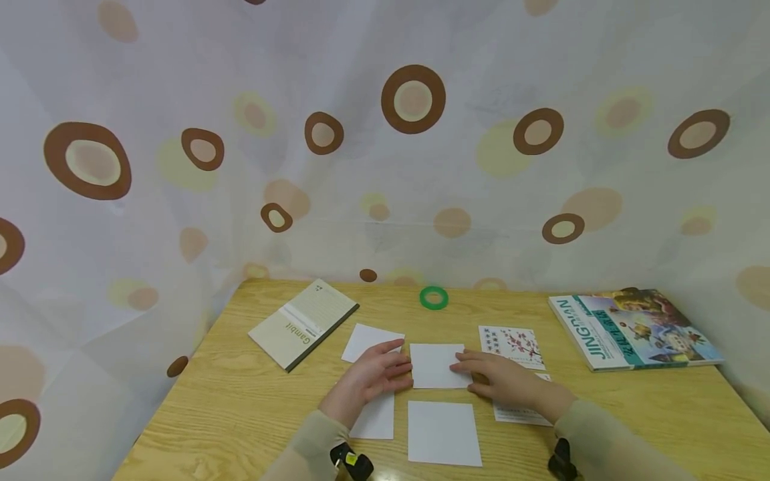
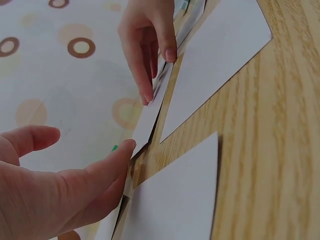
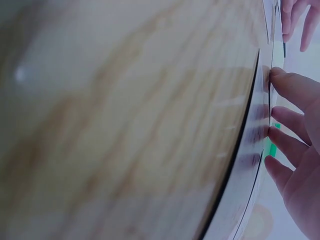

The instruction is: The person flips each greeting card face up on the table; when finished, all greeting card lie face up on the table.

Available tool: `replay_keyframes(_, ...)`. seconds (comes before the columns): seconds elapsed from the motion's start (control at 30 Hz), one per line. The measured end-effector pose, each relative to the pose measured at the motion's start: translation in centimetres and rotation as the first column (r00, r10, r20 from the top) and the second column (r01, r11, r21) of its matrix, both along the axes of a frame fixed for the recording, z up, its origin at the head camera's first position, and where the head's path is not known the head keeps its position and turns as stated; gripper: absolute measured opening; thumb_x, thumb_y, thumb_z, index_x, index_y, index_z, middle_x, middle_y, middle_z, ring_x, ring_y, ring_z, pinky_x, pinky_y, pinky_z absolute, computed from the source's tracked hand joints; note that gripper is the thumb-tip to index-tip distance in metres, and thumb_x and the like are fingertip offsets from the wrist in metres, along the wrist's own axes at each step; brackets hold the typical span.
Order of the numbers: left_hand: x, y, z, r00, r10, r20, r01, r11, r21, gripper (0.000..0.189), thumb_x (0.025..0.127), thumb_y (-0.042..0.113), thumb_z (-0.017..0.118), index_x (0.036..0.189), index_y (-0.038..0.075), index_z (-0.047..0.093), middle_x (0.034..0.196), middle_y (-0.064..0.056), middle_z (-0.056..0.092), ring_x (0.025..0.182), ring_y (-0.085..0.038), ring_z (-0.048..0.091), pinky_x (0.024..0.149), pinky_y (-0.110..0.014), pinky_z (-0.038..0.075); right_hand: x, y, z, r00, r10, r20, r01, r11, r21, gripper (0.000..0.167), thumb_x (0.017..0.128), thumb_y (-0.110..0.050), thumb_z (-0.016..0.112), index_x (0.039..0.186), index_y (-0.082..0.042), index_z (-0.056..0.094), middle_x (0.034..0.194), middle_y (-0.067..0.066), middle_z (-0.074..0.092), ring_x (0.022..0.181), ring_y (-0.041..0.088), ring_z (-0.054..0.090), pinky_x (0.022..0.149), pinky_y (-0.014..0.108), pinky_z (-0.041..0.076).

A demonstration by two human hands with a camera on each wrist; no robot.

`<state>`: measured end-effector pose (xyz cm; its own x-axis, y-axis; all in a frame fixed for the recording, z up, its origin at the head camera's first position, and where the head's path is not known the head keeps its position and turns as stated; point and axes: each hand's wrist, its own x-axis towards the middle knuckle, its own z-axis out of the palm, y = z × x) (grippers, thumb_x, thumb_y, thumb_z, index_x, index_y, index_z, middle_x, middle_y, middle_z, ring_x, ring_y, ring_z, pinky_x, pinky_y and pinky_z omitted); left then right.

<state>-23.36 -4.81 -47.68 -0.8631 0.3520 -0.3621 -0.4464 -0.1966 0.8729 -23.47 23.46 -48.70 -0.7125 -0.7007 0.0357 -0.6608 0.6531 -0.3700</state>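
Note:
A white square card [image 1: 433,366] lies flat on the table between the two hands. My left hand [image 1: 379,374] is at its left edge, fingers slightly bent, above two more white cards, an upper one [image 1: 368,337] and a lower one [image 1: 374,421], both partly covered. On the other side, my right hand [image 1: 502,381] rests fingertips at the card's right edge; in the right wrist view its fingers [image 3: 290,145] are spread along the edge. Another white card [image 1: 444,433] lies nearer to me. Neither hand is curled round anything.
Beyond the right hand lies a card with printed blossoms [image 1: 520,342], and a printed card [image 1: 520,415] shows partly beneath the forearm. A notebook [image 1: 303,324] sits at back left, a green tape ring [image 1: 434,288] at the back, a colourful book [image 1: 637,331] at right. Patterned cloth [image 1: 361,180] hangs behind.

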Motion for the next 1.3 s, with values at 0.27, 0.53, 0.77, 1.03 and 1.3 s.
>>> replay_keyframes(0.27, 0.03, -0.01, 0.04, 1.0, -0.01, -0.02, 0.009, 0.999, -0.038, 0.056, 0.1, 0.005, 0.05, 0.152, -0.003, 0.031, 0.135, -0.028, 0.051, 0.112, -0.025, 0.056, 0.107, -0.05, 0.047, -0.08, -0.08, 0.34, 0.999, -0.006, 0.048, 0.006, 1.0, -0.009, 0.043, 0.094, -0.016, 0.067, 0.136, -0.012, 0.06, 0.145, 0.015, 0.054, 0.135, 0.038, 0.047, 0.108, 0.054, 0.043)
replay_keyframes(0.53, -0.19, 0.14, -0.39, 0.999, -0.037, -0.012, 0.037, 0.999, -0.011, 0.051, 0.099, 0.005, 0.05, 0.147, -0.006, 0.039, 0.138, -0.024, 0.049, 0.114, -0.024, 0.056, 0.106, -0.046, 0.047, 0.03, -0.16, 0.58, 0.999, 0.004, 0.041, -0.003, 1.0, -0.018, 0.043, 0.093, -0.015, 0.067, 0.135, -0.011, 0.061, 0.144, 0.016, 0.055, 0.134, 0.039, 0.048, 0.107, 0.055, 0.043)
replay_keyframes(0.77, -0.11, 0.57, -0.51, 0.999, -0.049, -0.022, 0.049, 0.999, 0.017, 0.048, 0.097, 0.003, 0.049, 0.143, -0.011, 0.042, 0.143, -0.027, 0.047, 0.123, -0.029, 0.056, 0.107, -0.047, 0.047, 0.01, -0.25, 0.61, 1.0, 0.017, 0.023, -0.016, 0.999, -0.027, 0.041, 0.094, -0.017, 0.067, 0.134, -0.011, 0.062, 0.142, 0.018, 0.056, 0.132, 0.04, 0.049, 0.105, 0.055, 0.045)
replay_keyframes(1.03, 0.0, 0.56, -0.58, 1.0, -0.029, -0.012, 0.029, 0.999, 0.021, 0.046, 0.098, 0.003, 0.05, 0.14, -0.013, 0.044, 0.14, -0.024, 0.047, 0.116, -0.024, 0.058, 0.106, -0.044, 0.049, -0.01, -0.4, 0.64, 1.0, -0.008, 0.029, 0.008, 1.0, -0.011, 0.042, 0.093, -0.017, 0.067, 0.135, -0.012, 0.061, 0.142, 0.016, 0.056, 0.132, 0.038, 0.05, 0.106, 0.054, 0.045)
replay_keyframes(1.3, -0.01, 0.47, -0.58, 1.0, -0.012, 0.005, 0.011, 0.999, 0.041, 0.043, 0.098, 0.003, 0.051, 0.138, -0.014, 0.046, 0.12, -0.014, 0.053, 0.101, -0.018, 0.056, 0.103, -0.038, 0.052, 0.03, -0.3, 0.37, 1.0, -0.005, 0.031, 0.006, 1.0, -0.027, 0.04, 0.097, -0.017, 0.062, 0.137, -0.014, 0.059, 0.144, 0.015, 0.055, 0.133, 0.038, 0.049, 0.106, 0.055, 0.045)
